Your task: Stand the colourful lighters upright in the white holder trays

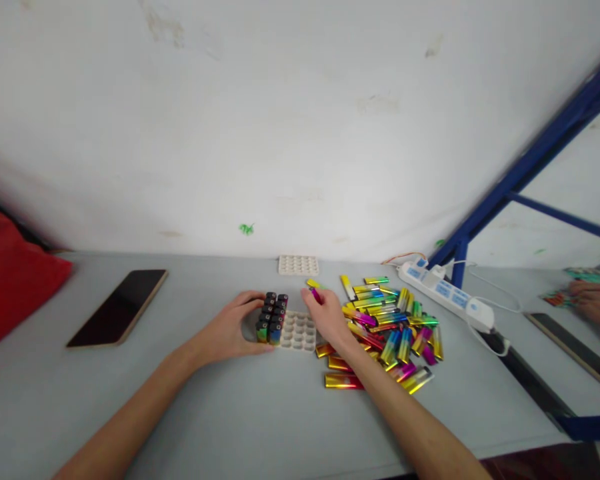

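Observation:
Two rows of black-topped coloured cylinders stand upright in the left part of a white tray with round hollows. My left hand curves around the left side of these cylinders, thumb at the near end and fingers at the far end. Above the tray's right part, my right hand pinches a small purple cylinder between thumb and fingers. A loose pile of shiny yellow, green, blue, red and purple cylinders lies beside and beyond my right wrist.
Another white tray lies near the wall. At the left are a dark phone and red cloth. A white power strip with cables lies by a blue metal frame. Another person's hand and a phone are far right.

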Motion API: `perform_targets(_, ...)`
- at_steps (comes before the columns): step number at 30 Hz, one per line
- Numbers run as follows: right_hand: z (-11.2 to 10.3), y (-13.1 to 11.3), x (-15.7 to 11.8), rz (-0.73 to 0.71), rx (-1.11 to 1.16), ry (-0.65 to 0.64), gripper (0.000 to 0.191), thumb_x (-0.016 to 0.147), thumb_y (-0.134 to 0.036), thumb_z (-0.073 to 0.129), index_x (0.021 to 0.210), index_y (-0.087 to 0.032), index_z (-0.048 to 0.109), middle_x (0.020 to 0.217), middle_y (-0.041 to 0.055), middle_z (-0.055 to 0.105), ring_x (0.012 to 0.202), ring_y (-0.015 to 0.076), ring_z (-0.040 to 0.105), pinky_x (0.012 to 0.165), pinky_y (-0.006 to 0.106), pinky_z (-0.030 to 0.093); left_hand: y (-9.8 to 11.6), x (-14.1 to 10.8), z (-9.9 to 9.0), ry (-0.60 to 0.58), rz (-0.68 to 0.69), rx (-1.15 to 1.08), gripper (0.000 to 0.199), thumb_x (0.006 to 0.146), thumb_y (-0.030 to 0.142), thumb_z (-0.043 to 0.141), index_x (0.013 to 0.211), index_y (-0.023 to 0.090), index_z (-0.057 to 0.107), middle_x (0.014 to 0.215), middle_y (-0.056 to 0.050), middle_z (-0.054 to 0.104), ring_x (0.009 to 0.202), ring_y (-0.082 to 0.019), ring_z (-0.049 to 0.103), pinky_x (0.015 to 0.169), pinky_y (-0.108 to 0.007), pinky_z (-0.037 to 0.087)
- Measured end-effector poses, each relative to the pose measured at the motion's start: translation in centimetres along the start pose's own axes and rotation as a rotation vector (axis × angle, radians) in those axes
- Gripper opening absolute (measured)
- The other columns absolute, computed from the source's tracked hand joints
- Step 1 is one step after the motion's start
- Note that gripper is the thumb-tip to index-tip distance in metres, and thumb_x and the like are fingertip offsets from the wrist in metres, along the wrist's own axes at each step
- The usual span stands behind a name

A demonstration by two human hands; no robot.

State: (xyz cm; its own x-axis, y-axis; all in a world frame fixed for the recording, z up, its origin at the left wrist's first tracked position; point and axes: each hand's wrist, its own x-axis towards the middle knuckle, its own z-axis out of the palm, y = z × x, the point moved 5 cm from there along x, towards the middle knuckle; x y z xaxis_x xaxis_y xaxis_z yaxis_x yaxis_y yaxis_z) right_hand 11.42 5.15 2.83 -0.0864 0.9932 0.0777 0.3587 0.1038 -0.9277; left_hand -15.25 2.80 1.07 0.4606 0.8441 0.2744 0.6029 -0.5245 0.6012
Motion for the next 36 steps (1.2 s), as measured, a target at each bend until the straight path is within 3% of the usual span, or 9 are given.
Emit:
perform_targets(4,-0.4,-0.3,-0.4,-0.066,-0.076,0.079,0.050,0.107,-0.055,0.068,0.071,-0.032,0.042,0.067,-0.0055,0.047,0.072,0.0188,0.044,0.071,0.036,0.031,-0.2,-0.2,0.0,0.008,-0.010,0.005,0.079,0.078,0.065,0.115,0.141,0.024,0.090,0.165,-0.018,0.085,0.152,-0.045,0.083,0.141,-0.061,0.066)
perform_targets(7,-0.3,-0.2,-0.6,-0.109,-0.035,0.056,0.050,0.113,-0.065,0.066,0.078,-0.032,0.049,0.072,-0.0032,0.056,0.075,0.0212,0.051,0.072,0.036,0.037,0.0,-0.2,0.0,0.008,-0.013,-0.011,0.077,0.078,0.060,0.116,0.141,0.025,0.090,0.165,-0.018,0.085,0.153,-0.046,0.083,0.141,-0.063,0.066)
perform_targets(12,-0.1,-0.7,-0.8,-0.189,0.072,-0.111,0.055,0.126,-0.078,0.048,0.108,-0.031,0.069,0.093,0.0032,0.073,0.087,0.0270,0.068,0.084,0.039,0.056,1.0,-0.2,-0.2,0.007,-0.016,-0.025,0.074,0.079,0.056,0.115,0.141,0.025,0.090,0.165,-0.018,0.084,0.154,-0.047,0.082,0.142,-0.065,0.065)
perform_targets(15,-0.9,-1.2,-1.2,-0.293,-0.054,-0.098,0.057,0.128,-0.078,0.049,0.099,-0.032,0.065,0.101,0.0073,0.076,0.098,0.0295,0.071,0.095,0.043,0.059,1.4,-0.3,-0.3,0.005,-0.021,-0.008,0.072,0.082,0.054,0.113,0.143,0.025,0.089,0.167,-0.018,0.084,0.155,-0.047,0.082,0.142,-0.064,0.065)
perform_targets(19,-1.4,-0.7,-1.6,-0.294,-0.199,-0.106,0.056,0.129,-0.071,0.057,0.088,-0.033,0.055,0.084,0.0039,0.070,0.082,0.0281,0.063,0.086,0.042,0.053,1.2,-0.3,-0.2,0.007,-0.033,-0.003,0.073,0.081,0.056,0.115,0.142,0.025,0.089,0.168,-0.018,0.083,0.155,-0.048,0.082,0.142,-0.065,0.066)
perform_targets(22,-1.5,-0.1,-1.5,-0.306,-0.247,-0.117,0.051,0.130,-0.064,0.062,0.090,-0.032,0.060,0.087,0.0051,0.075,0.083,0.0288,0.068,0.085,0.041,0.054,0.9,-0.3,0.0,-0.005,-0.032,-0.025,0.075,0.082,0.059,0.114,0.144,0.025,0.089,0.169,-0.019,0.083,0.158,-0.048,0.080,0.144,-0.067,0.063)
perform_targets(27,-0.5,-0.2,-1.2,-0.399,-0.518,-0.192,0.032,0.132,-0.046,0.070,0.108,-0.027,0.075,0.108,0.0116,0.086,0.103,0.0327,0.081,0.099,0.045,0.064,0.5,-0.4,0.0,0.007,-0.027,-0.016,0.076,0.082,0.060,0.113,0.145,0.025,0.088,0.169,-0.021,0.082,0.157,-0.049,0.080,0.144,-0.068,0.063)
perform_targets(32,0.9,-1.3,-1.8,-0.507,-0.729,-0.246,0.012,0.128,-0.033,0.081,0.125,-0.022,0.082,0.130,0.0175,0.088,0.126,0.0361,0.083,0.114,0.050,0.068,0.3,-0.4,-0.2,0.017,-0.009,0.003,0.072,0.082,0.059,0.111,0.143,0.027,0.089,0.165,-0.019,0.085,0.151,-0.049,0.083,0.139,-0.066,0.068)
perform_targets(36,-0.3,-1.2,-2.1,-0.494,-0.679,-0.292,0.023,0.126,-0.041,0.087,0.140,-0.022,0.084,0.141,0.0163,0.089,0.137,0.0349,0.083,0.121,0.049,0.066,0.0,-0.5,-0.2,0.023,-0.020,0.013,0.068,0.083,0.059,0.107,0.141,0.028,0.089,0.163,-0.018,0.086,0.149,-0.049,0.084,0.136,-0.066,0.070)
